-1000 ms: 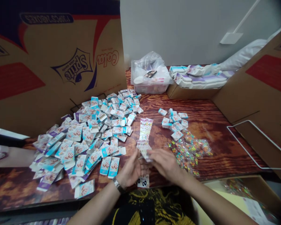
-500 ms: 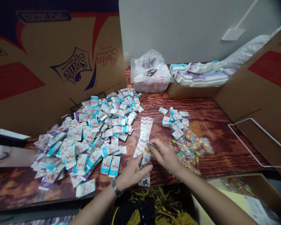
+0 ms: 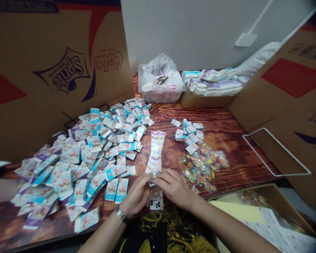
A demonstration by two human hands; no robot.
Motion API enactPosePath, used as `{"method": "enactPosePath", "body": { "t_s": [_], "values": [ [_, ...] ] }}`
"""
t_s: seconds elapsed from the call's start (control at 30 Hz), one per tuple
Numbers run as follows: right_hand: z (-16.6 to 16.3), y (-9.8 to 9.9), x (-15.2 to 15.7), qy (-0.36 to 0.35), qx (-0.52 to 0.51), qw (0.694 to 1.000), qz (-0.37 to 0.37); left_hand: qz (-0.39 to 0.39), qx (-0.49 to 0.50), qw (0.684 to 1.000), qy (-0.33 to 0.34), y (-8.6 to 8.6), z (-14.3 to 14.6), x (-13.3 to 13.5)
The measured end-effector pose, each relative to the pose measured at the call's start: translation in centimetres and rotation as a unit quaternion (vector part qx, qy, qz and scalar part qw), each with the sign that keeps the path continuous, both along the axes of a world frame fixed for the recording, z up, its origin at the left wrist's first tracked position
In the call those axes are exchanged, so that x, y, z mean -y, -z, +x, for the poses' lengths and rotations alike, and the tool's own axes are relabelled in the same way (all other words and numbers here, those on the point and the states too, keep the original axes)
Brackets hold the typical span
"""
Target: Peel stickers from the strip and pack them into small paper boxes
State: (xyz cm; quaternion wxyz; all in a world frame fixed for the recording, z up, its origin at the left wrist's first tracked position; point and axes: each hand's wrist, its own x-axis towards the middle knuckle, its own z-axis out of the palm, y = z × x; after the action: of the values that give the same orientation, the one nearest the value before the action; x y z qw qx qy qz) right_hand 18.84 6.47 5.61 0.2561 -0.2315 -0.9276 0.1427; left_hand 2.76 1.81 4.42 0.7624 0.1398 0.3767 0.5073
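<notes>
A long strip of colourful stickers (image 3: 155,151) lies on the wooden table (image 3: 226,123), running away from me. My left hand (image 3: 135,195) and my right hand (image 3: 173,186) meet at its near end, fingers pinched on a small folded piece of the strip. A white card with black shapes (image 3: 156,203) lies just under my hands. A large heap of small blue and white boxes (image 3: 89,154) spreads to the left. A smaller group of the same boxes (image 3: 188,133) sits to the right, beside little clear packets of coloured bits (image 3: 204,165).
Big cardboard panels (image 3: 55,77) stand on the left and on the right (image 3: 284,98). A plastic bag in a tub (image 3: 159,82) and a low box of flat packs (image 3: 210,88) are at the back. A white wire frame (image 3: 276,151) rests at the right.
My hands drew together and nearer to me at the strip's end, with the right hand off the strip's middle. The view has swung slightly right.
</notes>
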Motion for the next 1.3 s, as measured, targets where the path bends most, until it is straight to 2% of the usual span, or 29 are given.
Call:
{"method": "enactPosePath", "body": {
  "t_s": [0.07, 0.13, 0.23, 0.33, 0.43, 0.5, 0.57, 0.63, 0.7, 0.8, 0.87, 0.9, 0.93, 1.03, 1.1, 1.13, 1.2, 1.27, 1.3],
  "values": [
    [0.2, -0.3, -0.1, 0.005, -0.015, 0.991, -0.132, 0.008, -0.054, 0.998, -0.003, 0.1, 0.0, 0.3],
    [0.3, -0.3, -0.1, 0.038, -0.033, 0.969, -0.241, 0.035, -0.108, 0.993, 0.035, 0.3, -0.1, 0.7],
    [0.3, 0.2, 0.1, 0.106, -0.031, 0.940, -0.322, 0.097, -0.226, 0.963, 0.105, 0.8, -0.2, 1.1],
    [0.5, 0.8, 0.3, 0.110, -0.012, 0.935, -0.336, 0.122, -0.293, 0.941, 0.116, 1.3, 0.1, 1.1],
    [1.9, 0.6, -1.0, 0.081, 0.003, 0.944, -0.320, 0.095, -0.277, 0.952, 0.085, 1.6, 0.5, 1.1],
    [4.0, 0.2, -3.0, 0.072, 0.029, 0.955, -0.285, 0.084, -0.287, 0.952, 0.072, 1.7, 0.4, 1.0],
    [6.5, 0.1, -5.8, 0.109, 0.111, 0.957, -0.245, 0.096, -0.345, 0.931, 0.073, 2.0, -0.1, 1.0],
    [8.7, 0.4, -8.4, 0.159, 0.233, 0.933, -0.225, 0.118, -0.406, 0.902, 0.082, 2.3, -0.7, 1.1],
    [10.0, 1.2, -10.4, 0.175, 0.275, 0.920, -0.218, 0.135, -0.440, 0.883, 0.088, 2.5, -1.2, 1.3],
    [10.0, 2.5, -11.8, 0.175, 0.303, 0.913, -0.210, 0.165, -0.478, 0.859, 0.085, 2.2, -1.8, 2.0],
    [9.4, 3.1, -12.0, 0.172, 0.321, 0.910, -0.200, 0.200, -0.541, 0.813, 0.078, 1.7, -2.9, 2.4],
    [9.0, 3.3, -12.0, 0.169, 0.327, 0.909, -0.194, 0.217, -0.589, 0.776, 0.068, 1.4, -3.6, 2.5],
    [8.6, 3.3, -12.0, 0.165, 0.331, 0.910, -0.187, 0.232, -0.642, 0.728, 0.054, 1.1, -4.6, 2.5],
    [7.7, 2.7, -11.6, 0.140, 0.317, 0.925, -0.156, 0.248, -0.793, 0.556, 0.019, 0.6, -8.0, 2.1],
    [6.9, 2.0, -11.0, 0.126, 0.285, 0.938, -0.151, 0.241, -0.856, 0.457, 0.030, 0.6, -9.7, 1.4],
    [6.5, 1.6, -10.7, 0.123, 0.266, 0.943, -0.158, 0.235, -0.876, 0.418, 0.048, 0.7, -10.2, 1.0],
    [5.7, 0.9, -10.2, 0.122, 0.224, 0.950, -0.181, 0.226, -0.897, 0.368, 0.094, 0.9, -10.5, 0.0],
    [5.0, 0.3, -9.7, 0.119, 0.179, 0.957, -0.196, 0.218, -0.899, 0.353, 0.138, 0.9, -10.4, -0.8],
    [4.8, 0.1, -9.5, 0.116, 0.162, 0.959, -0.201, 0.216, -0.896, 0.359, 0.148, 0.8, -10.2, -1.1]
  ]
}}
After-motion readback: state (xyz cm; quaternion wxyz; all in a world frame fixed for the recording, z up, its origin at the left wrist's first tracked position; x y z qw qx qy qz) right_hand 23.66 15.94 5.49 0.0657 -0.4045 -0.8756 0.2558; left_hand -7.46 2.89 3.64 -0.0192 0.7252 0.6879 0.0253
